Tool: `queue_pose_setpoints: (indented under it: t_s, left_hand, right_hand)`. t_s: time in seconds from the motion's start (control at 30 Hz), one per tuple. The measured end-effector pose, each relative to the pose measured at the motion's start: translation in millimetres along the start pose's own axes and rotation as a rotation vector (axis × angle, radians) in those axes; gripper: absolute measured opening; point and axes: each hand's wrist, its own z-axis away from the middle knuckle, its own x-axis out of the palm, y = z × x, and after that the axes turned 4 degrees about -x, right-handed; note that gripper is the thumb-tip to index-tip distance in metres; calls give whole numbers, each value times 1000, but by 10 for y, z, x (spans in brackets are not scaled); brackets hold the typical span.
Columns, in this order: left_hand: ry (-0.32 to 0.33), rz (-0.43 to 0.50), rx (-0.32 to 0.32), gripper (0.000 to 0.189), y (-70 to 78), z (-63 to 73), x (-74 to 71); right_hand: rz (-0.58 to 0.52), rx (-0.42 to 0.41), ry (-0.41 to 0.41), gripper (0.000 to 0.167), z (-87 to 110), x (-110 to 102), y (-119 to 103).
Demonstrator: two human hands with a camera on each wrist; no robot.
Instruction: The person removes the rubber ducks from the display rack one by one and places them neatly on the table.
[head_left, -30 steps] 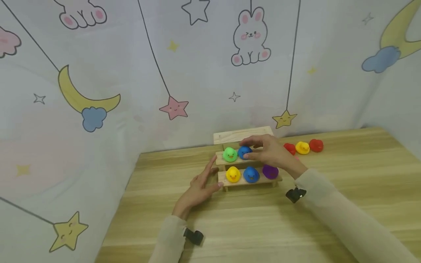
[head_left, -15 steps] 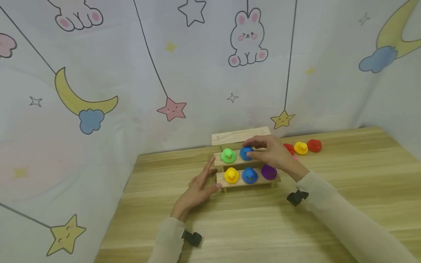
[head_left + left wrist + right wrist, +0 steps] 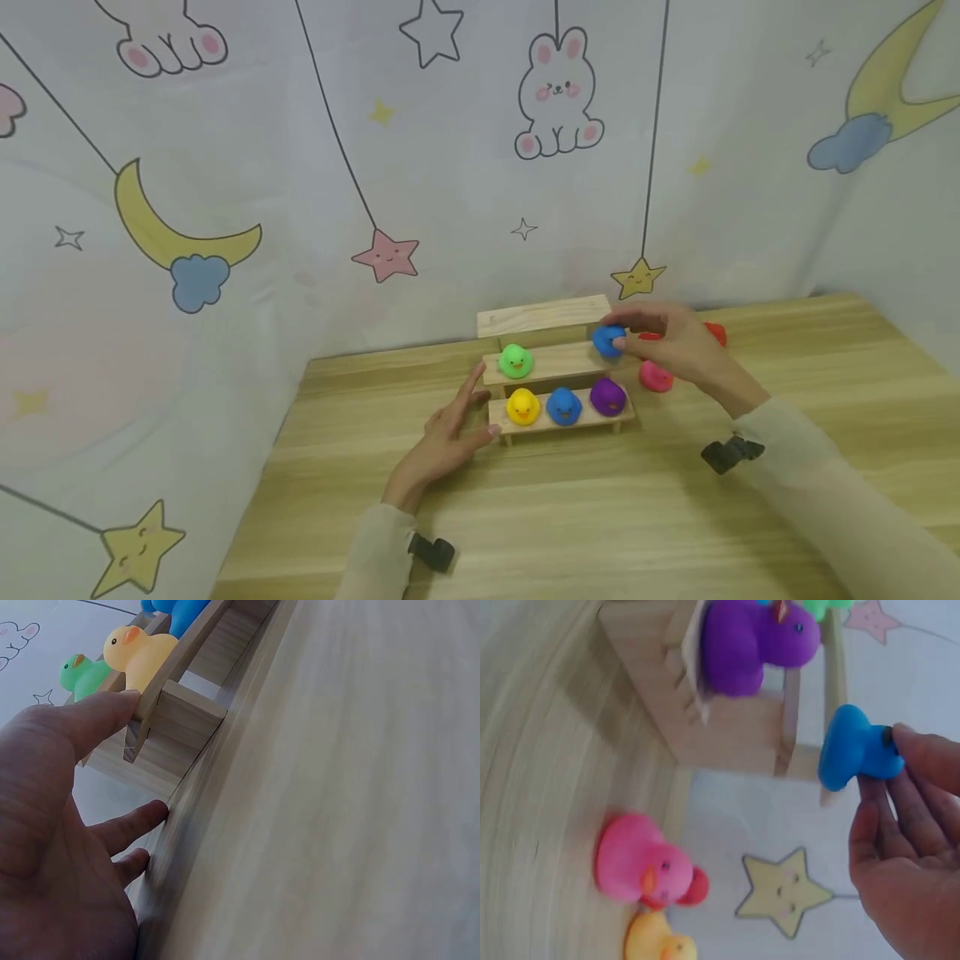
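A stepped wooden rack (image 3: pixel 558 360) stands at the back of the table. My right hand (image 3: pixel 682 346) pinches a blue rubber duck (image 3: pixel 847 750) by its head, between thumb and fingers, at the right end of the middle step. A green duck (image 3: pixel 515 361) sits at that step's left end. Along the lowest step are a yellow duck (image 3: pixel 522 407), a second blue duck (image 3: pixel 563 406) and a purple duck (image 3: pixel 608 397). My left hand (image 3: pixel 442 442) lies at the rack's left end, fingers spread; its thumb touches the low step's end in the left wrist view.
Right of the rack, a pink duck (image 3: pixel 641 859), a yellow duck (image 3: pixel 660 941) and red ducks (image 3: pixel 716 334) sit on the table (image 3: pixel 570 517), partly behind my right hand. A printed cloth (image 3: pixel 450 167) hangs behind the table.
My right hand has moved right with the blue duck, from beside the green duck to the right end of the middle step. The left hand stays at the rack's left end.
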Motion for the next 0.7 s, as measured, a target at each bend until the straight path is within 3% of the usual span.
queue_pose_setpoints:
  t_s: [0.33,0.7]
  left_hand:
    - [-6,-6,1,95,6,4,-10]
    - [-1,12,-9,94,-2,11,-2]
  right_hand:
    - [99,24,45,37,262,-305,301]
    - [157,153,36,42,461,-485,604]
